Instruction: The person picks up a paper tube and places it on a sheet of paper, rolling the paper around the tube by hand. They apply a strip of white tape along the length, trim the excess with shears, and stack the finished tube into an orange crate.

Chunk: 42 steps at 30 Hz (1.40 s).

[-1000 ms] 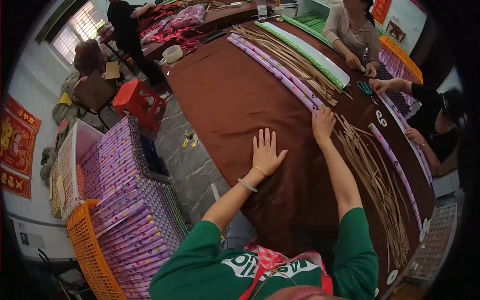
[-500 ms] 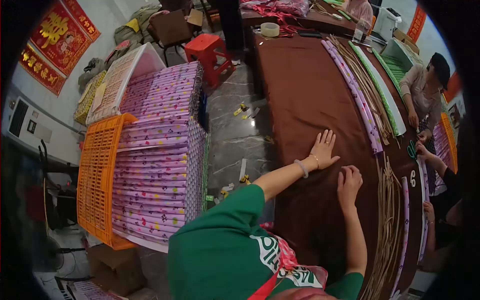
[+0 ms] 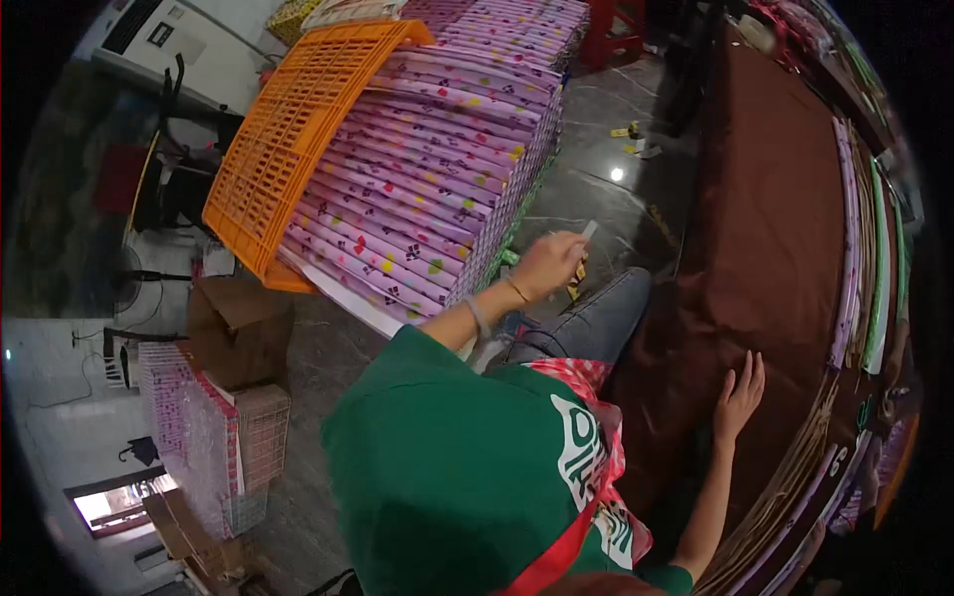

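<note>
My left hand (image 3: pixel 552 266) is off the table, over the floor beside the tall stack of purple patterned rolls (image 3: pixel 427 189). Its fingers are curled in, and nothing shows in them. A pale strip (image 3: pixel 589 229) appears just past the fingers, seemingly on the floor. My right hand (image 3: pixel 738 399) rests on the brown table cover (image 3: pixel 760 248), fingers stretched out and holding nothing. To its right lies a bundle of thin brown strips (image 3: pixel 785 487), with a purple patterned roll (image 3: pixel 820 487) alongside.
An orange plastic crate (image 3: pixel 298 149) stands on its side against the stack. A cardboard box (image 3: pixel 238 333) sits on the floor at left. Yellow scraps (image 3: pixel 626 131) litter the grey floor (image 3: pixel 596 189). Green scissors (image 3: pixel 863 412) and more rolls (image 3: pixel 848 248) lie along the table's far side.
My view has swung left and down. My left hand has left the table, moved over the floor and curled its fingers. The right hand stays on the cover, its fingers now straighter.
</note>
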Each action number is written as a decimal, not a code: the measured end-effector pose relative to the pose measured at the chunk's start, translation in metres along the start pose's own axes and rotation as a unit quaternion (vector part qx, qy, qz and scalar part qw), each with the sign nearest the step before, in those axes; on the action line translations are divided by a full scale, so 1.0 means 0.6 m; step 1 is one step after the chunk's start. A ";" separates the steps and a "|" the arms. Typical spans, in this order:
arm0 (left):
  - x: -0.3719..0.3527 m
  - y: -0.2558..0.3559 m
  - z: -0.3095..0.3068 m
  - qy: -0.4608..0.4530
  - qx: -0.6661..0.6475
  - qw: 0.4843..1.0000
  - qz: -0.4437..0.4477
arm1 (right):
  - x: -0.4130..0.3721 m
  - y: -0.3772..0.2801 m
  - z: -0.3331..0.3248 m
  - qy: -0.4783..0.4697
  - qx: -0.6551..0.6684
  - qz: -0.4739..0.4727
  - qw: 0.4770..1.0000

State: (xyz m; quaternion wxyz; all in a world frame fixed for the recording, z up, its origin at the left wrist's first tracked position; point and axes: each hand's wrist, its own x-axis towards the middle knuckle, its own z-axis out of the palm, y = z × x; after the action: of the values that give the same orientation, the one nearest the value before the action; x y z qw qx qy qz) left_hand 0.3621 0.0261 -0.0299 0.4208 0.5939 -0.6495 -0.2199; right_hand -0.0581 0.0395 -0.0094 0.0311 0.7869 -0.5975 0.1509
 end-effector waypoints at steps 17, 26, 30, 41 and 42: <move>0.326 -0.342 -0.189 -0.042 0.552 0.829 0.084 | -0.006 -0.015 -0.017 -0.013 -0.010 0.041 0.999; 0.373 -0.318 -0.189 -0.251 0.662 0.686 0.164 | -0.005 -0.026 -0.024 -0.016 0.018 0.058 0.998; 0.345 -0.265 -0.190 -0.247 0.637 0.705 0.191 | -0.006 -0.027 -0.026 -0.006 0.025 0.055 0.998; 0.282 -0.108 -0.118 -0.115 0.301 0.897 0.303 | -0.006 -0.022 -0.015 0.014 0.028 0.050 0.998; 0.291 -0.052 -0.116 -0.094 0.287 0.895 0.329 | -0.005 -0.020 -0.012 0.015 0.027 0.055 0.998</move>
State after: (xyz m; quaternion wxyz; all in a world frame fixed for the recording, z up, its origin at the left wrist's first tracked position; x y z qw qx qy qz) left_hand 0.4472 -0.1321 0.0333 0.2175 0.4178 -0.8792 0.0720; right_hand -0.0491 0.0472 -0.0021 0.0103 0.7512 -0.6348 0.1804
